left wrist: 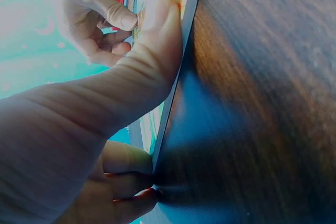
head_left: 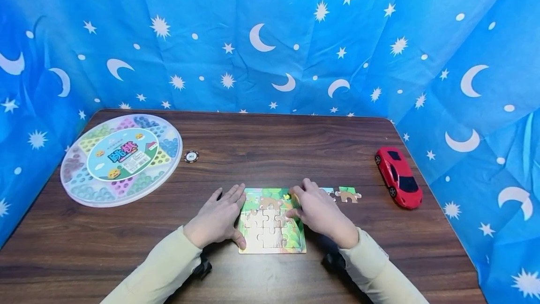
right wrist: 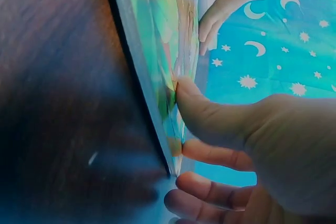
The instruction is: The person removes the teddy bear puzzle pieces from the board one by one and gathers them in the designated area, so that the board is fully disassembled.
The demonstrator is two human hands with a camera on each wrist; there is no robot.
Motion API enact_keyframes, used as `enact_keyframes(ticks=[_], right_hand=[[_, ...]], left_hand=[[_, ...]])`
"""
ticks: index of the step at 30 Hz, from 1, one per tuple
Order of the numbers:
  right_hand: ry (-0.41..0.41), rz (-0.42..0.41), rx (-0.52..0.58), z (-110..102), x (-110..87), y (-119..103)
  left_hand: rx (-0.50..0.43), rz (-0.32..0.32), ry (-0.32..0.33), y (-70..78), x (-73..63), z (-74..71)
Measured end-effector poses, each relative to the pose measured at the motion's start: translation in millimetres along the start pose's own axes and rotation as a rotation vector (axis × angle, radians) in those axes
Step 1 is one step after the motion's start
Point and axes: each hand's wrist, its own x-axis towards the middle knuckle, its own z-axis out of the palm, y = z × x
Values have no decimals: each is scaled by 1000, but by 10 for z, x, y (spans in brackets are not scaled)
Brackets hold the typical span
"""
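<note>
A jigsaw puzzle point(head_left: 271, 222) with a cartoon bear on a green ground lies in its board on the wooden table. My left hand point(head_left: 221, 215) spans the board's left edge, its thumb point(left wrist: 168, 14) on the near corner and the other fingers at the far left corner. Over the upper right part, my right hand point(head_left: 319, 210) touches the puzzle with thumb point(right wrist: 190, 95) and forefinger point(right wrist: 212, 155). Its other fingers are bent past the board's edge. Two loose puzzle pieces lie beside it; the brown and green one point(head_left: 348, 195) shows fully, the other is partly hidden by the right hand.
A round Chinese checkers set point(head_left: 173, 172) with coloured marbles lies at the left. A black and white poker chip point(head_left: 191, 156) is close by its right side. At the far right stands a red toy car point(head_left: 398, 177). A blue curtain point(head_left: 261, 83) with moons and stars surrounds the table.
</note>
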Motion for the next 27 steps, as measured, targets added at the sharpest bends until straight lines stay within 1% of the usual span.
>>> enact_keyframes(ticks=[2,9,20,27], right_hand=[[5,-8,-18,-1,0,-10],[7,9,-73,-22,34,-46],[2,33,-26,-6,106,-43],[-29,59,-5,-11,107,-35]], left_hand=[[1,1,1,7,-7,-6],[7,2,-8,17,-6,-11],[6,-23,-35,14,15,-24],[0,-20,-34,22,10,-21]])
